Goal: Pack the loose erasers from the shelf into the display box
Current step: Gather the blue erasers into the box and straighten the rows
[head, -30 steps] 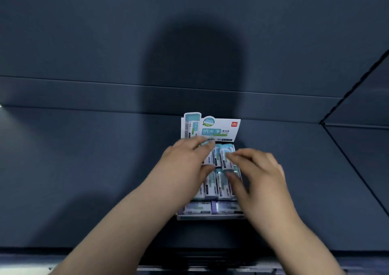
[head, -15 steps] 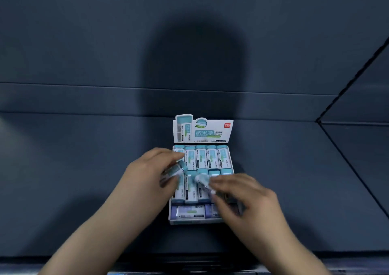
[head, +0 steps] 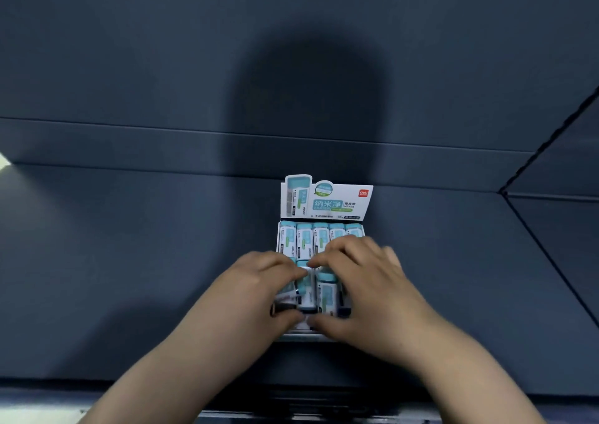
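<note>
Nearest in, the shelf's front edge [head: 291, 391] runs dark across the bottom, and both forearms come in over it. Just past that lip sits the display box [head: 301, 337], its low front wall facing us, square on the shelf [head: 129, 294] and a touch right of centre.

Both hands are right on top of it. The left hand [head: 259, 294] covers the box's front left corner, fingers [head: 285, 266] curled and pinching a teal-capped eraser [head: 304, 285] that stands slightly tilted in the middle row, thumb down by the front wall. The right hand [head: 369, 290] arches over the right half, fingers [head: 337, 251] bunched close and bent down onto a neighbouring eraser [head: 328, 294], thumb low at the front; pinching or only pressing, I cannot tell. The two hands almost meet fingertip to fingertip.

Beyond the knuckles, the back row of erasers [head: 304, 238] stands packed side by side, upright, tight against the rear wall. Behind it the header card [head: 337, 203] rises, leaning back a little.

Room to move: a wide run of shelf floor to the left, a shorter run to the right before the side panel [head: 567, 229] angles in. Farther back a low ledge [head: 129, 144] crosses the width, then the back wall [head: 162, 50], carrying a rounded shadow [head: 308, 99] above the box
</note>
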